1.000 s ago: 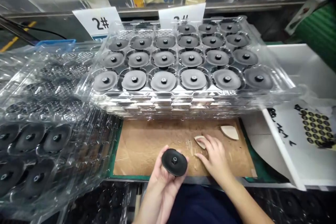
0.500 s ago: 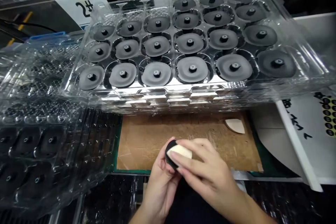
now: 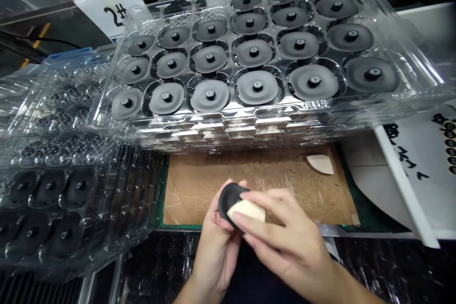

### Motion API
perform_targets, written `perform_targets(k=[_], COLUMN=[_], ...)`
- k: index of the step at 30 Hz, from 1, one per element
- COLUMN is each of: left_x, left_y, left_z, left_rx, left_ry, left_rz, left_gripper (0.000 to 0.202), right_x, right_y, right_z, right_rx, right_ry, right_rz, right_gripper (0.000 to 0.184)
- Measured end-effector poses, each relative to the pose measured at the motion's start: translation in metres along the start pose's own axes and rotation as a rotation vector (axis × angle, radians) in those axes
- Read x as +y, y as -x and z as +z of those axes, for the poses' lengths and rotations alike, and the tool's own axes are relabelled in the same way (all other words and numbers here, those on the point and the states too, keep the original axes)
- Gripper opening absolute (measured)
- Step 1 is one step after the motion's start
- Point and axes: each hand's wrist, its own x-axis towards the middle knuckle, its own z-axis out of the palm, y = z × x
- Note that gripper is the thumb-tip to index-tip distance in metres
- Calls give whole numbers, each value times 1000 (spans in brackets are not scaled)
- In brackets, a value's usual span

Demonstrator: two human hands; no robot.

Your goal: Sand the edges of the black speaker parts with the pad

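My left hand point(image 3: 217, 237) is closed round the edge of a small black rounded part point(image 3: 230, 197), its dark face tilted up. My right hand point(image 3: 288, 232) pinches a cream wedge-shaped sponge point(image 3: 247, 210) between thumb and fingers. The sponge lies against the right side of the black part and covers some of it. Both hands are over the front edge of a brown cardboard sheet point(image 3: 199, 185). A second pale wedge point(image 3: 320, 164) with a dark edge lies on the cardboard at the right.
Behind the cardboard stands a stack of clear plastic trays point(image 3: 228, 121) holding black parts with short central stems. More clear trays point(image 3: 71, 152) stand at the left. A white board with black writing point(image 3: 409, 171) is at the right. A "2#" paper sign point(image 3: 112, 9) stands behind.
The sponge has slid slightly right and down on the black part, and more of the part's dark face now shows. My view has shifted slightly.
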Motion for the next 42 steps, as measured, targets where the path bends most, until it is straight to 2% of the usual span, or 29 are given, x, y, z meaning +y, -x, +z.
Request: perform_targets(k=[5, 9, 13, 16, 20, 24, 29, 31, 34, 37, 40, 42], left_x=[-1, -1, -1, -2, -2, -2, 0, 0, -2, -4, -3, -3], left_y=[3, 5, 6, 6, 6, 7, 2, 1, 1, 4, 6, 8], left_z=[2, 4, 3, 4, 7, 9, 9, 10, 12, 15, 18, 19], left_rx=[-12, -10, 6, -6, -35, -11, 7, 17, -2, -28, -29, -29], left_ry=[14, 10, 2, -1, 0, -2, 13, 11, -2, -8, -2, -4], left_rz=[17, 11, 19, 18, 27, 50, 131, 135, 152, 190, 190, 215], left_gripper=[45, 45, 49, 50, 50, 49, 39, 36, 36, 42, 44, 48], right_x=[-1, -2, -2, -2, -7, -9, 17, 24, 18, -1, -15, -18], right_y=[1, 1, 2, 3, 2, 8, 23, 27, 25, 20, 17, 16], right_z=[-1, -3, -4, -5, -6, -9, -13, -14, -14, -11, -9, -10], right_rx=[29, 28, 37, 56, 56, 49, 135, 146, 150, 176, 107, 96], right_ry=[-17, -17, 1, -4, 12, -25, -112, -104, -43, 71, 66, 67], right_rz=[46, -8, 45, -8, 40, 5, 353, 395, 334, 193, 18, 10], right_gripper=[27, 26, 26, 26, 27, 25, 25, 25, 25, 25, 26, 26])
